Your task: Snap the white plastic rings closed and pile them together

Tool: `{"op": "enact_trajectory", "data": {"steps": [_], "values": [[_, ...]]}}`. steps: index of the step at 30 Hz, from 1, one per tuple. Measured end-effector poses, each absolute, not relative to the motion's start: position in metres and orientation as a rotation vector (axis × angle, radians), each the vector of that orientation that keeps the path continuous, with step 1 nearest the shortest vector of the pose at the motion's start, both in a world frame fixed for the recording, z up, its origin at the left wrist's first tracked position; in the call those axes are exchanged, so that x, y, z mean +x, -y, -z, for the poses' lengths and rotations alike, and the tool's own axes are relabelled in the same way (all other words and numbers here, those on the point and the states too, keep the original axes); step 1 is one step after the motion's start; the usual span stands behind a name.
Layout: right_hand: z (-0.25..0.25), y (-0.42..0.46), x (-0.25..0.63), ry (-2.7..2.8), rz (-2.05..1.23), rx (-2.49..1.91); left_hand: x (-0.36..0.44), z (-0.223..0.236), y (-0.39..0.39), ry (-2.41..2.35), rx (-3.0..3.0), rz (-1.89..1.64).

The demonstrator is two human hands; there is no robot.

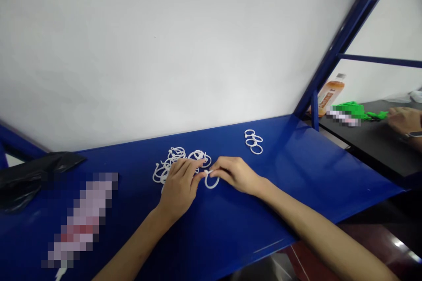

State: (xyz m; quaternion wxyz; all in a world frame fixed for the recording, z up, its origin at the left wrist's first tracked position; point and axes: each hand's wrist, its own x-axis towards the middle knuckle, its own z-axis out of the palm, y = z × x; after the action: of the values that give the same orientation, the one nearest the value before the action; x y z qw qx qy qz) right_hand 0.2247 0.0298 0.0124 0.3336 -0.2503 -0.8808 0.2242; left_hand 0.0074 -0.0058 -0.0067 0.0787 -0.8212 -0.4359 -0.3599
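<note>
Between my hands is a white plastic ring [211,187], its loop hanging below my fingertips. My left hand [180,186] pinches its upper left side, where a small knob shows. From the other side, my right hand [235,173] grips the upper right of the same ring between thumb and fingers. Behind and partly under my left hand lies a loose pile of similar white rings [161,173], some with open, curled ends. Farther right, a small group of white rings [256,149] rests on the blue table [250,237]; these look closed.
A black plastic bag [62,162] and a blurred-out pale packet [87,215] lie at the left. The white wall [181,61] and blue frame post [329,48] border the table. Beyond the post are a bottle [331,94], green material [349,107] and another person's hand [405,120].
</note>
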Motion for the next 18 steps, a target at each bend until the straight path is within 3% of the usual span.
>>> {"op": "enact_trajectory", "data": {"steps": [7, 18], "values": [[-0.010, -0.085, 0.283, 2.000, -0.097, -1.094, 0.001, 0.021, -0.003, 1.429, -2.447, 0.745], [0.006, -0.114, 0.325, 2.115, 0.032, -1.402, -0.002, 0.017, -0.002, 1.462, -2.452, 0.795]]}}
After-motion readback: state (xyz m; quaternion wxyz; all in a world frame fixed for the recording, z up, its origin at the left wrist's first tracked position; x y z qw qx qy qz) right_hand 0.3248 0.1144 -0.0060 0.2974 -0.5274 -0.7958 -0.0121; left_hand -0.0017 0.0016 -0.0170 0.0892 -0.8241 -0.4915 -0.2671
